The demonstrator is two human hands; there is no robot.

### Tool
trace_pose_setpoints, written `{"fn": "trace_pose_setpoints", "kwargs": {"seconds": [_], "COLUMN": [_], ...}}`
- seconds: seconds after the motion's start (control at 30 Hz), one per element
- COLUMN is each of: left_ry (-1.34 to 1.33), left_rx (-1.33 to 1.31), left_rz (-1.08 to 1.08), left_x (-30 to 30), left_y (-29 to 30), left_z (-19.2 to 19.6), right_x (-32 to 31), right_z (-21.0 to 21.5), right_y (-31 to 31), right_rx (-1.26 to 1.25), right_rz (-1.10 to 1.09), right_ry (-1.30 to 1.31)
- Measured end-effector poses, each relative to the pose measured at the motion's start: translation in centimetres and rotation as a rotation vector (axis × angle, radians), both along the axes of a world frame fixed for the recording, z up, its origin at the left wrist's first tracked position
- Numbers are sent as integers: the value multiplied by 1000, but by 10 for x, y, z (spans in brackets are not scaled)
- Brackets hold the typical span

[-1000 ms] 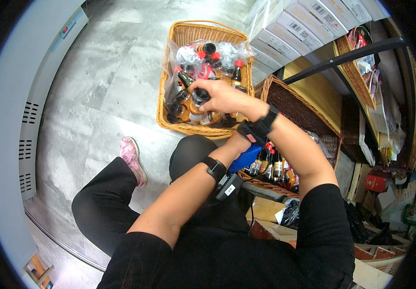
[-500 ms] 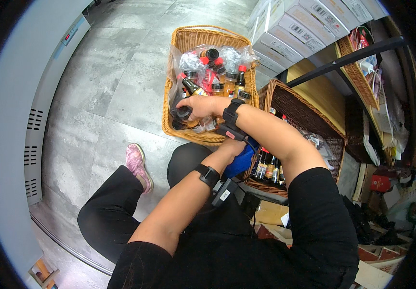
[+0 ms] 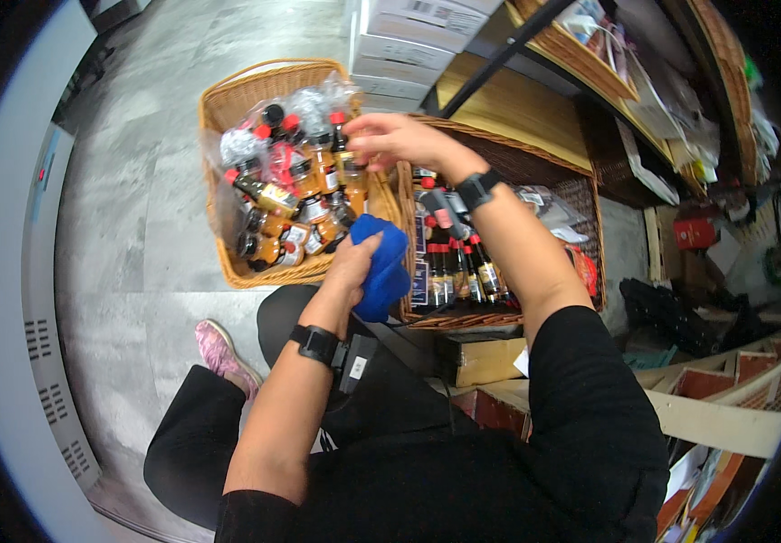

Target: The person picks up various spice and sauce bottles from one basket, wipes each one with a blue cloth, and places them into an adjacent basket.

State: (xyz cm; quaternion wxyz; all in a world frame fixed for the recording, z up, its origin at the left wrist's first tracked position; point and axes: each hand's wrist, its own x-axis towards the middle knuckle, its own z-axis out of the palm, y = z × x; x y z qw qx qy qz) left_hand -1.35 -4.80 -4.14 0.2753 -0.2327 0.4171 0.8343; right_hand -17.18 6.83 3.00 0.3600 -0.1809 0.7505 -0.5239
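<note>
My left hand [image 3: 352, 264] is closed around a crumpled blue cloth [image 3: 383, 276], close to the near right corner of a light wicker basket [image 3: 275, 277]. Over that basket's right rim, my right hand [image 3: 400, 143] has its fingers apart with nothing visible between them. Its fingertips are beside a dark bottle with a red cap [image 3: 337, 143]; whether they touch it I cannot tell. Several black-lidded jars of orange contents [image 3: 269, 223] lie and stand in the basket. A red-capped bottle [image 3: 268, 193] lies tilted among them, with clear plastic wrap [image 3: 309, 107] behind.
A darker wicker basket [image 3: 490, 319] stands to the right, holding several red-capped dark bottles [image 3: 445, 271] and plastic packets [image 3: 549, 213]. White boxes [image 3: 400, 54] are stacked beyond. Shelving [image 3: 490, 100] rises at the far right, and a grey cabinet [image 3: 24, 226] stands left.
My right hand has moved from the jars at the basket's near left to its right side, fingers apart. The blue cloth in my left hand has come into fuller view. The whole view has shifted.
</note>
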Motion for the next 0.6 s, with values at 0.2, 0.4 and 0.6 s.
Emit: {"fn": "trace_pose_setpoints", "kwargs": {"seconds": [0.2, 0.4, 0.6], "left_ry": [24, 8, -3], "left_rx": [95, 138, 125], "left_rz": [25, -1, -6], "left_x": [-9, -12, -15], "left_y": [26, 48, 64], "left_z": [-2, -11, -8], "right_x": [30, 84, 104], "right_z": [-29, -108, -141], "right_y": [205, 319, 323], "right_rx": [134, 275, 345], "right_rz": [-749, -1232, -1298], "right_ry": [-119, -266, -315]}}
